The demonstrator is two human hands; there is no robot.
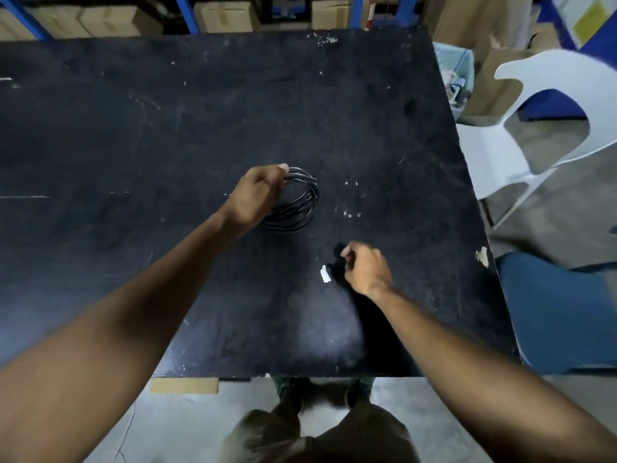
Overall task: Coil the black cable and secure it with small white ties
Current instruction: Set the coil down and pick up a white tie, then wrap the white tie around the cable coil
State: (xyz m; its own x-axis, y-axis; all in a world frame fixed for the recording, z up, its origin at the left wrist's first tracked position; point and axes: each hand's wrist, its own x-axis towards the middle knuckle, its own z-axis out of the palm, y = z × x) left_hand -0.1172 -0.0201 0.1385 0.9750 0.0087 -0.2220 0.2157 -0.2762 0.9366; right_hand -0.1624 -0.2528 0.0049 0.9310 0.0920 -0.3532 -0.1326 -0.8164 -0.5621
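The black cable (302, 203) is wound into a round coil of several loops and lies near the middle of the black table (167, 128). My left hand (255, 197) grips the coil's left side, thumb on top. My right hand (365, 269) hovers low over the table nearer to me, fingers curled together; whether anything is pinched in them is not visible. A small white tie (325, 274) lies on the table just left of my right hand, apart from the fingers.
A white plastic chair (541, 128) stands off the table's right edge, with a blue seat (561, 309) nearer me. Cardboard boxes (227, 15) and blue shelf posts line the far side. White scuffs and chips mark the tabletop.
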